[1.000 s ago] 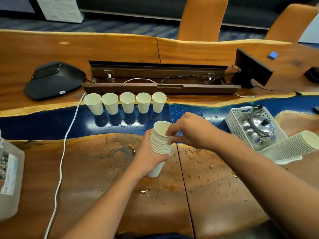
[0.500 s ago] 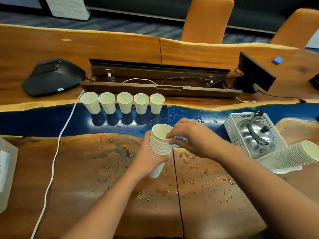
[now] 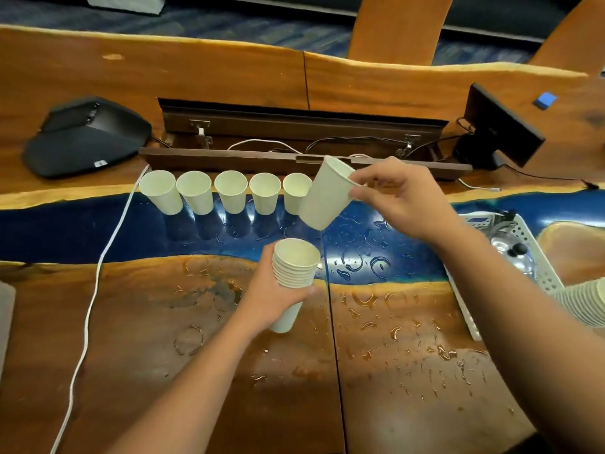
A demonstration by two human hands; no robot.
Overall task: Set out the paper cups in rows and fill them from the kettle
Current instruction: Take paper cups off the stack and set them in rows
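Cups are what this is all about, and five of them stand in a row (image 3: 226, 194) on the blue strip of the table (image 3: 163, 322), just in front of the dark cable trough (image 3: 294, 158). Right of that row, a white basket (image 3: 537, 267) holds the kettle (image 3: 510, 247), well apart from the cups and not yet in use. Nearer the person than the row, the left hand (image 3: 271, 296) is wrapped round a nested stack (image 3: 293, 273), held upright over the wooden part of the table. The right hand (image 3: 396, 198) pinches a single cup (image 3: 325, 194) by its rim, tilted, in the air just beside the row's right end and overlapping the fifth cup from where I stand.

The risk, I'd say, is that tilted cup clipping the fifth one as it comes down and toppling it, perhaps its neighbours too, since empty paper cups are light. The table is also dotted with water drops (image 3: 393, 322) between the row and the person, so a cup set down carelessly could slide or sit crooked. A rim pinch that light may slip as well.
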